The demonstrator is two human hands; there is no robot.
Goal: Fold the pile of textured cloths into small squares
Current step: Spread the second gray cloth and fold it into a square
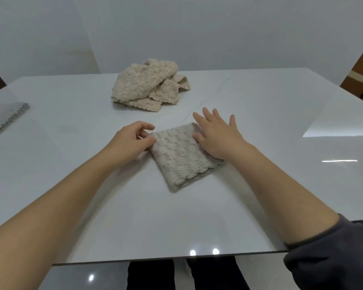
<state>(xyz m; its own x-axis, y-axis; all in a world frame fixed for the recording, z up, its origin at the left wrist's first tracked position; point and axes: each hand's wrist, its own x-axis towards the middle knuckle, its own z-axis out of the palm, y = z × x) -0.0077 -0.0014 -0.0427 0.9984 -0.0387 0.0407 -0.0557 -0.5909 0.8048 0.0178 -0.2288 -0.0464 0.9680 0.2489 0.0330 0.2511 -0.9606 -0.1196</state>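
White and glossy, the table carries everything. At its far left edge lies a pale flat cloth with a dark stitched border, well apart from the rest.

Moving right, the person's bare left arm reaches in from the lower left. The left grip is curled, its thumb and forefinger closing on the left corner of a beige, bumpy-textured folded cloth; the other fingers are tucked under the palm.

Beyond this, toward the far side of the table, sits the loose pile of beige textured cloths, rumpled and overlapping, with scalloped edges showing along its near side. It is well apart from both hands.

The folded cloth lies flat near the middle of the table, turned so that one corner points toward the person, and layered edges show along its lower right side.

On its right part rests the right grip, open and flat, fingers straight and spread, the palm pressing the cloth down while the fingertips reach past its far edge onto the table.

Further right, a dark grey sleeve is pushed up the right forearm. At the far right edge of the view stands a brown object with a pale band, behind the table.
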